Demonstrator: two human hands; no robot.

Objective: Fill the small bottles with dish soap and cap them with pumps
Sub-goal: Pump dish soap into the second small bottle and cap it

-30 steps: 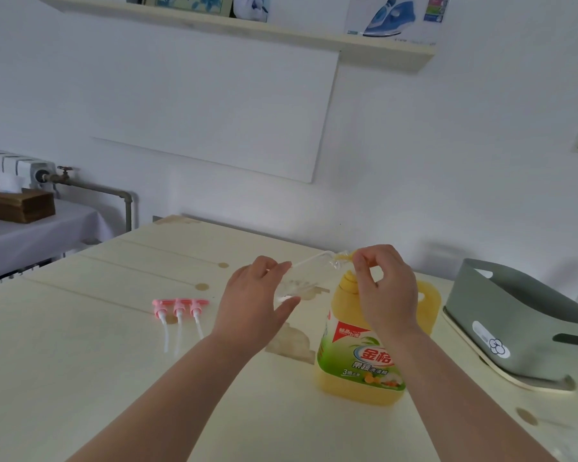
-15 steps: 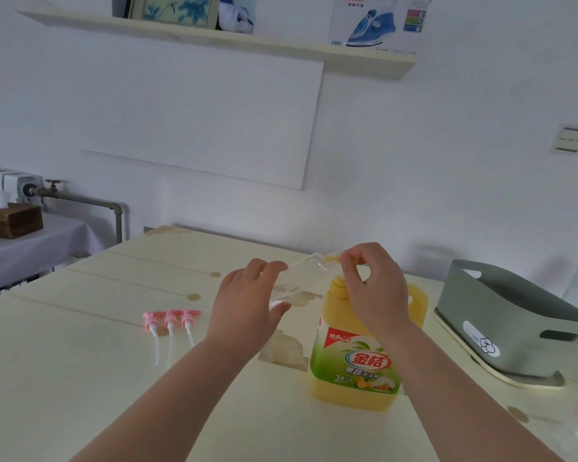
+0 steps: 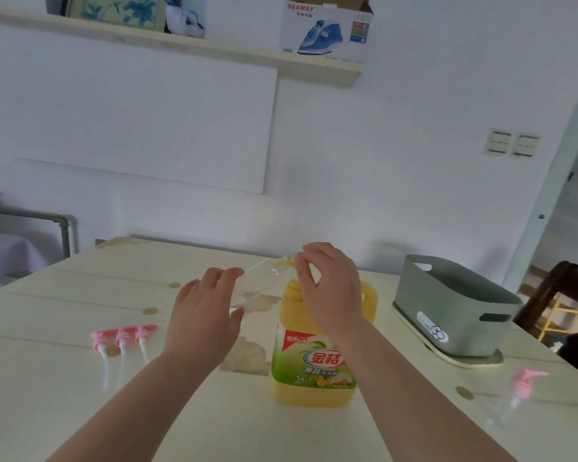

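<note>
Centrally, item one: small clear bottle (image 3: 259, 283), held tilted above the table (image 3: 57, 405), mouth raised toward one o'clock, base toward seven. Left hand (image 3: 204, 315): fingers and thumb curled round the bottle's lower body, gripping it. Right hand (image 3: 329, 290): fingertips pinched on a yellow piece (image 3: 286, 261) at the bottle's mouth; what that piece is cannot be told. Dish soap jug (image 3: 314, 365): yellow, green-and-red label, upright on the table directly beneath the right hand, its neck partly hidden by that hand. Pink pumps (image 3: 124, 336): three, loose, lying side by side at nine o'clock from the jug, heads close in a row, white tubes pointing toward six. Capped bottle (image 3: 526, 383): clear, pink pump on top, at four o'clock from the jug near the table's right edge; blurred, so its stance cannot be told. Grey basket (image 3: 447, 305): slotted handle, white flower mark on its wall, at two o'clock from the jug, sitting on a pale tray (image 3: 474, 361). Shelf (image 3: 141, 36): on the wall at twelve o'clock, carrying an iron box (image 3: 326, 31) lettered SEAWAY. Wall switches (image 3: 511, 144): two plates, side by side, above the basket.
</note>
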